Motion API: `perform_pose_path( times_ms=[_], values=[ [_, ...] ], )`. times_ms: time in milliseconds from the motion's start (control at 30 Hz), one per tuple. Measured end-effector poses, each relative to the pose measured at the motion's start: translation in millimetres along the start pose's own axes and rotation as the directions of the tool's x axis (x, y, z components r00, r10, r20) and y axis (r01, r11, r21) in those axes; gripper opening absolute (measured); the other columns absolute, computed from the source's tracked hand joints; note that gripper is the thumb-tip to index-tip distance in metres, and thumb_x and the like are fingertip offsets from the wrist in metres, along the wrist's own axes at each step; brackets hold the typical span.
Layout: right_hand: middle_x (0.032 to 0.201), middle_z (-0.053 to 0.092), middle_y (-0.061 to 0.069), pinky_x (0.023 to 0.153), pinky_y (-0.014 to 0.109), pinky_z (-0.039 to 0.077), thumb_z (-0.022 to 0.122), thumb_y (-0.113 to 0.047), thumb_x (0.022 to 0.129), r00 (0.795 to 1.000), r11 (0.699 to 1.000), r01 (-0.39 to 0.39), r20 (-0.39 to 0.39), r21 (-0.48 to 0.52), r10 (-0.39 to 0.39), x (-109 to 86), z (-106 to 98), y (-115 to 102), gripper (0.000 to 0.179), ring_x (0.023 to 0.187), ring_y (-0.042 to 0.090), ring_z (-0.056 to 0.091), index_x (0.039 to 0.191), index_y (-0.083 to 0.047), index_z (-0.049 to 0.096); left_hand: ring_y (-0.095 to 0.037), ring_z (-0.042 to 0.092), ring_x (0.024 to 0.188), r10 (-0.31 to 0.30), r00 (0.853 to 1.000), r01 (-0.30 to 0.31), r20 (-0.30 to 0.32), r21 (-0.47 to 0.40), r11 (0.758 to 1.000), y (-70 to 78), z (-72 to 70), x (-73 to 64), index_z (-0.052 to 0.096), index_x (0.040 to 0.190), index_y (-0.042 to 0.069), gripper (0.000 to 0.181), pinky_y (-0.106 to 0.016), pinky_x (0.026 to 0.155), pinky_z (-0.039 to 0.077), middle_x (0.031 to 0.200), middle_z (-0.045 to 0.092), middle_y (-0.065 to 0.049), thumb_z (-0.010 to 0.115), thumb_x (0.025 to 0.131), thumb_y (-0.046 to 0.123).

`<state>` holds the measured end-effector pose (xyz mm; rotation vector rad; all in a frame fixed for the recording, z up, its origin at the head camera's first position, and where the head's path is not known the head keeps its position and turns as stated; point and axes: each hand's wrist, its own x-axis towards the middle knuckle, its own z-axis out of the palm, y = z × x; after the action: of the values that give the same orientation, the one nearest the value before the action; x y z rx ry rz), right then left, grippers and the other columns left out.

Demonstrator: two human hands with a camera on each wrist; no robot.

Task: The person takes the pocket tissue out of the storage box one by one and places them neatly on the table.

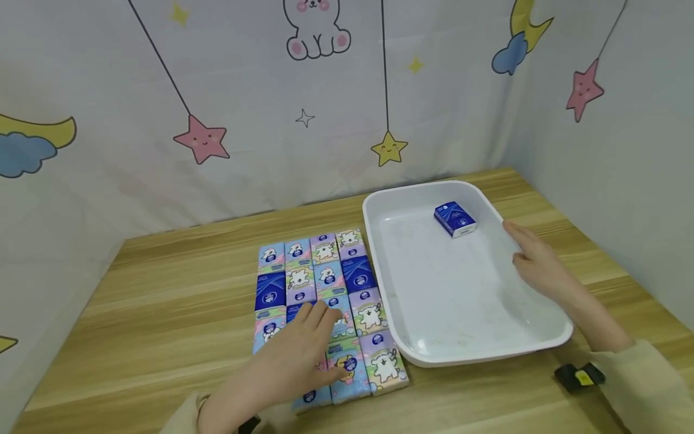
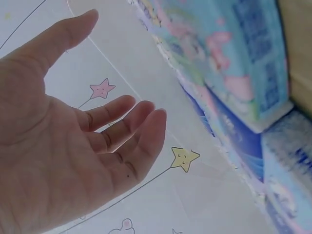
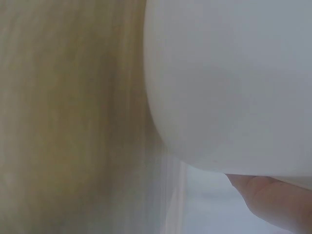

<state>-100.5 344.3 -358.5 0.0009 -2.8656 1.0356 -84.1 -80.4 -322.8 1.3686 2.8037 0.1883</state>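
Several small tissue packs (image 1: pixel 368 316) lie flat in tight rows on the table, some pastel with cartoon animals, others dark blue. Just over the near part of these rows is my left hand (image 1: pixel 295 355), its fingers loosely bent and thumb apart. The left wrist view shows nothing in that hand (image 2: pixel 78 136), with pack sides to its right. A white tray (image 1: pixel 434 295) stands right of the rows, and a dark blue tissue pack (image 1: pixel 454 218) lies inside near its far right corner. My right hand (image 1: pixel 544 268) holds the tray's right rim; some of its fingers are hidden.
The wooden table (image 1: pixel 162 295) extends left of the packs. Behind it hangs a pale cloth (image 1: pixel 260 175) printed with stars, moons and a cartoon animal. A black wrist strap piece (image 1: pixel 579 377) shows by the right sleeve.
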Motion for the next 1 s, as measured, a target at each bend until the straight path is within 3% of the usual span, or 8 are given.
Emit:
perform_pose_path(
  times_ms=[233,433,633,1000],
  values=[
    [0.151,0.016,0.038,0.112,0.066,0.013,0.034,0.006,0.092,1.000,1.000,0.013,-0.002,0.012,-0.013,2.2,0,-1,0.058,0.137,0.058,0.016,0.148,0.010,0.016,-0.020,0.050,0.102,0.032,0.999,-0.032,0.021,-0.018,0.999,-1.5,-18.2,21.7,0.045,0.130,0.003,0.068,-0.031,0.087,0.053,0.118,0.051,-0.010,0.070,0.084,0.046],
    [0.150,0.017,0.038,0.111,0.068,0.015,0.034,0.006,0.092,1.000,1.000,0.017,-0.009,0.016,-0.016,0.2,0,0,0.059,0.136,0.059,0.017,0.148,0.010,0.017,-0.020,0.052,0.104,0.069,0.998,-0.069,0.004,-0.064,0.996,-4.0,-33.1,47.4,0.044,0.133,0.001,0.070,-0.031,0.090,0.053,0.123,0.051,-0.012,0.070,0.085,0.044],
    [0.150,0.016,0.038,0.111,0.068,0.014,0.033,0.005,0.092,1.000,1.000,0.007,0.000,0.023,-0.007,-0.4,0,0,0.059,0.137,0.059,0.016,0.148,0.009,0.016,-0.025,0.051,0.120,0.054,0.998,-0.051,0.024,-0.090,0.995,-2.4,-52.8,75.8,0.038,0.140,0.001,0.074,-0.038,0.101,0.049,0.134,0.048,-0.015,0.069,0.086,0.043],
    [0.150,0.016,0.038,0.111,0.068,0.014,0.033,0.005,0.090,1.000,1.000,0.013,-0.006,0.026,-0.013,-1.2,0,0,0.060,0.137,0.059,0.016,0.148,0.009,0.016,-0.027,0.041,0.133,0.011,0.990,0.007,0.144,-0.122,0.993,-5.8,-77.0,130.8,0.021,0.150,0.001,0.083,-0.037,0.111,0.040,0.148,0.033,-0.017,0.062,0.091,0.043]
  ],
)
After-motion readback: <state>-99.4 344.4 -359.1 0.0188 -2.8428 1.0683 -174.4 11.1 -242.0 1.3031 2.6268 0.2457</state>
